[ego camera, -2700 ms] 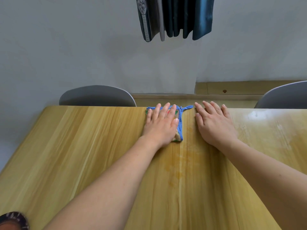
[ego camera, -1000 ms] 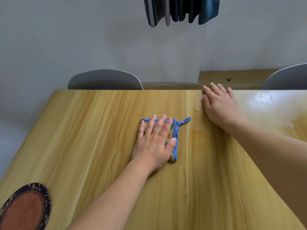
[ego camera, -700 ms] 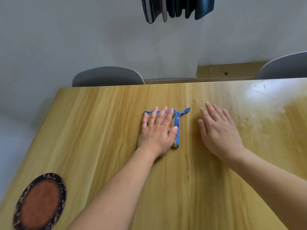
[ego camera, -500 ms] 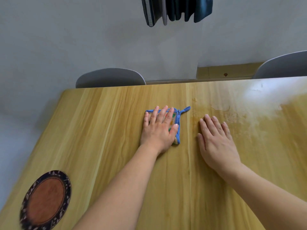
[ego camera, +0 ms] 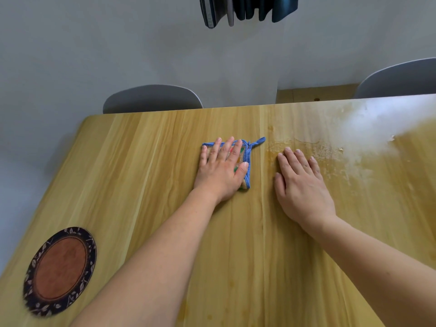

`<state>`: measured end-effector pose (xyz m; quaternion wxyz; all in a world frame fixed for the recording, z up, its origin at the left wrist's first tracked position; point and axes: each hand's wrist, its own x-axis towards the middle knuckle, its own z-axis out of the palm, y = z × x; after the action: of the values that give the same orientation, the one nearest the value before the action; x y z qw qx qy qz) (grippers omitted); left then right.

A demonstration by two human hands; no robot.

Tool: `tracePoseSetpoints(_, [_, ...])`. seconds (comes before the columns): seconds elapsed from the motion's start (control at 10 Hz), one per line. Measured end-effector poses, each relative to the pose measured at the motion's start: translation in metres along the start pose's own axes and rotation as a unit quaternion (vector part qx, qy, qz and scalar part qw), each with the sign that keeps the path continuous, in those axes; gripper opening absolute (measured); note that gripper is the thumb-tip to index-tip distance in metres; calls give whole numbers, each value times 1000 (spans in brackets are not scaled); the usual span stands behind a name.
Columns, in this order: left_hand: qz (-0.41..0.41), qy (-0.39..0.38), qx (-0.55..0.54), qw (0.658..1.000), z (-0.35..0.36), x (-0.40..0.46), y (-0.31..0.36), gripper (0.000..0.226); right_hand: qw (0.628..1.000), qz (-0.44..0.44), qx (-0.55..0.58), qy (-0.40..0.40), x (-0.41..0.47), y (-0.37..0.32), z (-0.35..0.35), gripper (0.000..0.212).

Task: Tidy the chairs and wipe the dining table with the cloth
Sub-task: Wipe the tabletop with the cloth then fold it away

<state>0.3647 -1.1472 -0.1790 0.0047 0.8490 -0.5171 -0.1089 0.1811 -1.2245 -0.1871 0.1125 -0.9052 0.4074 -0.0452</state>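
A small folded cloth [ego camera: 246,161] with blue trim and a blue loop lies on the wooden dining table [ego camera: 141,175]. My left hand [ego camera: 221,171] presses flat on it with straight fingers and covers most of it. My right hand [ego camera: 299,182] rests flat on the bare wood just right of the cloth, fingers straight. A pale smeared patch [ego camera: 354,142] marks the tabletop to the right of my right hand. Two grey chairs stand at the table's far side: one [ego camera: 152,99] behind the left part, one [ego camera: 401,79] at the far right.
A round dark mat with a brown centre [ego camera: 60,271] lies near the table's front left corner. Dark clothes [ego camera: 247,8] hang against the grey wall above. A low wooden ledge [ego camera: 313,93] runs behind the table's far edge.
My left hand has drawn the cloth from the far edge back toward the middle of the table. My right hand slid back from the far edge to beside the cloth. The view dipped, revealing the mat.
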Motion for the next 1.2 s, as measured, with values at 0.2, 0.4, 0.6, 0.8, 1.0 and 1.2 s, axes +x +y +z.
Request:
tracePoseSetpoints(0.2, [5, -1, 0, 1000, 3, -11, 1, 61, 1000, -2, 4, 6, 1, 2, 0, 57])
tracePoseSetpoints(0.4, [20, -6, 14, 1000, 5, -31, 1, 61, 1000, -1, 14, 6, 1, 2, 0, 57])
tracePoseSetpoints(0.6, [21, -7, 15, 1000, 9, -50, 2, 62, 1000, -2, 18, 4, 0, 2, 0, 57])
tracePoseSetpoints(0.8, [28, -4, 20, 999, 18, -79, 5, 70, 1000, -3, 15, 0, -1, 4, 0, 57])
tracePoseSetpoints(1.0, [27, 7, 19, 999, 20, -100, 6, 68, 1000, -3, 19, 6, 0, 3, 0, 58])
tracePoseSetpoints(1.2, [33, 10, 21, 999, 24, -118, 7, 66, 1000, -7, 17, 8, 0, 4, 1, 57])
